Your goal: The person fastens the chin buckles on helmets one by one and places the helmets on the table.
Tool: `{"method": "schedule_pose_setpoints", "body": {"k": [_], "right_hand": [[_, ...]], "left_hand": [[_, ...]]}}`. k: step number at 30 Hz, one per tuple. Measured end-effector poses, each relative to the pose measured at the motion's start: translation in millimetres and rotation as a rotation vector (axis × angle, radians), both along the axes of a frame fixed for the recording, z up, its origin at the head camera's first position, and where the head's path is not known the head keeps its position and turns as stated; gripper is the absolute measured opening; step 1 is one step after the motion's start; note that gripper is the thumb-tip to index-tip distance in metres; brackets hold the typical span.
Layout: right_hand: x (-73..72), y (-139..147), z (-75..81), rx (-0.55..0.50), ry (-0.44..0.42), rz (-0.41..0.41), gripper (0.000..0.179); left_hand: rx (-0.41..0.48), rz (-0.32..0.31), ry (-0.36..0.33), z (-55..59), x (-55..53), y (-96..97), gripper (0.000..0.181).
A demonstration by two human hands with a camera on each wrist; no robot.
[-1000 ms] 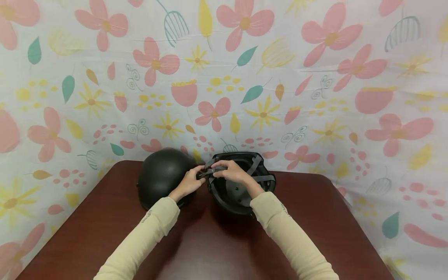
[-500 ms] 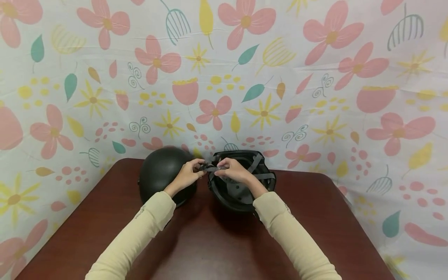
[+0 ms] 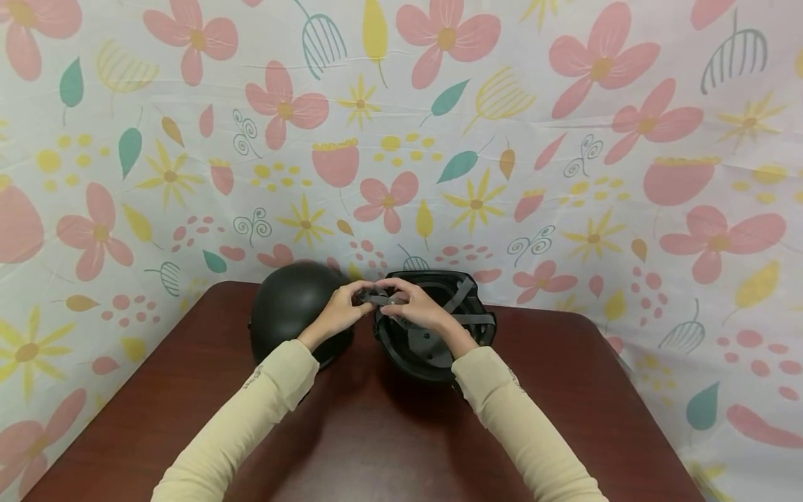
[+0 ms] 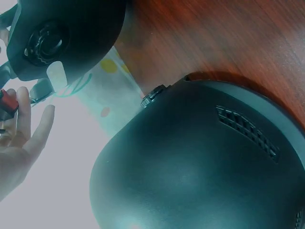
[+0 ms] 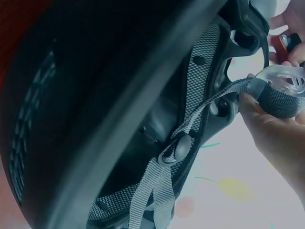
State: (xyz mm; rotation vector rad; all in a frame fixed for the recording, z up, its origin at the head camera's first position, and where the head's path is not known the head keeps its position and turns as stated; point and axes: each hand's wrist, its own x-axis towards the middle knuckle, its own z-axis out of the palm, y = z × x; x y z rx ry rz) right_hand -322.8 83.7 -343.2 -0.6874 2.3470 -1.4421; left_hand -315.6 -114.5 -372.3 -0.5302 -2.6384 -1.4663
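Two black helmets are on the table: the left helmet (image 3: 295, 307) sits dome up, the right helmet (image 3: 433, 362) open side up, its inside and grey straps showing. Over the right helmet's left edge, both hands meet at its grey chin strap (image 5: 281, 101). My left hand (image 3: 339, 310) holds a red and black buckle piece (image 4: 7, 104). Thumb and fingers of my right hand (image 3: 419, 307) pinch the strap, beside a clear plastic piece (image 5: 286, 78). Fingers hide part of the buckle, so whether its parts are joined cannot be told.
Both helmets stand side by side near the back edge of a dark red-brown wooden table (image 3: 376, 446). Behind it hangs a white cloth (image 3: 401, 125) printed with flowers and leaves. A round dial (image 4: 47, 43) shows on the right helmet.
The hands drew slightly apart along the strap, then came closer together, fingertips now nearly meeting around the buckle. Both helmets stayed in place; the head view shifted slightly.
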Motion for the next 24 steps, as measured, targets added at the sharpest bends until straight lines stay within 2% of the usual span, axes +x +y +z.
{"method": "schedule_pose_setpoints", "body": {"k": [3,9,18,24], "right_hand": [[-0.1,0.1,-0.6,0.040,0.035,0.007,0.046],[-1.2,0.5,-4.5,0.071,0.063,-0.048,0.039],[-0.6,-2.9,-5.2,0.031,0.074,-0.049,0.039],[0.4,-6.2,-5.8,0.022,0.087,-0.104,0.037]], "left_hand": [[0.013,-0.008,0.016,1.6,0.7,0.4,0.039],[0.045,-0.028,0.044,3.1,1.6,0.7,0.035],[0.033,0.016,0.067,6.2,3.2,0.5,0.035],[0.023,0.052,0.061,10.6,5.5,1.3,0.035]]}}
